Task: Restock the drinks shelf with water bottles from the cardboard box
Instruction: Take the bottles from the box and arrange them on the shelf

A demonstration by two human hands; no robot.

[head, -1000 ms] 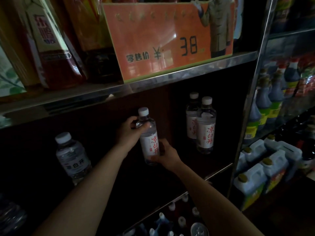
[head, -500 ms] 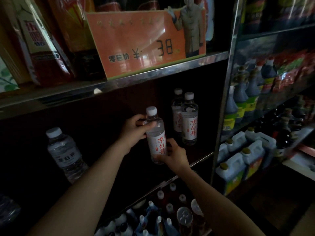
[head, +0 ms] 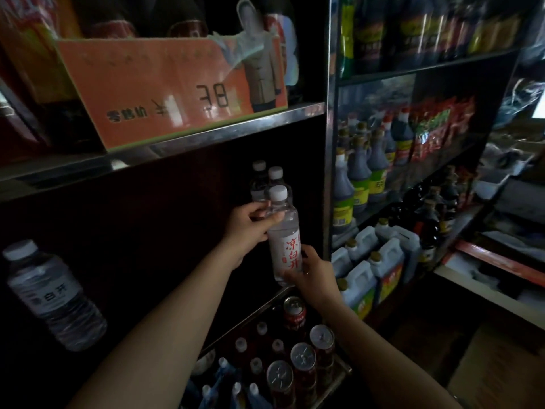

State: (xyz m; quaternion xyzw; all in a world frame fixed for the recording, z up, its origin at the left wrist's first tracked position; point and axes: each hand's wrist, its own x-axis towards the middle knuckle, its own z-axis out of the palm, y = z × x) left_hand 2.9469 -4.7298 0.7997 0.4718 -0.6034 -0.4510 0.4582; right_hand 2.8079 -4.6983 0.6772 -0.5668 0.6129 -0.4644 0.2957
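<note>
A clear water bottle (head: 283, 231) with a white cap and a white label with red characters stands upright at the right end of the dark drinks shelf (head: 165, 237). My left hand (head: 249, 228) grips its shoulder below the cap. My right hand (head: 312, 273) holds its base from the right. Two similar bottles (head: 267, 180) stand right behind it, partly hidden. Another water bottle (head: 51, 293) stands alone at the shelf's far left. The cardboard box is out of view.
An orange price sign (head: 177, 93) stands on the metal shelf above. Red cans (head: 303, 361) and small capped bottles fill the shelf below. A metal upright (head: 328, 184) borders the shelf on the right; beyond it are dark sauce bottles (head: 362, 175) and white jugs (head: 380, 270).
Both hands have carried the bottle to the right along the shelf, up to the two bottles at the right end. The view has swung right and down.
</note>
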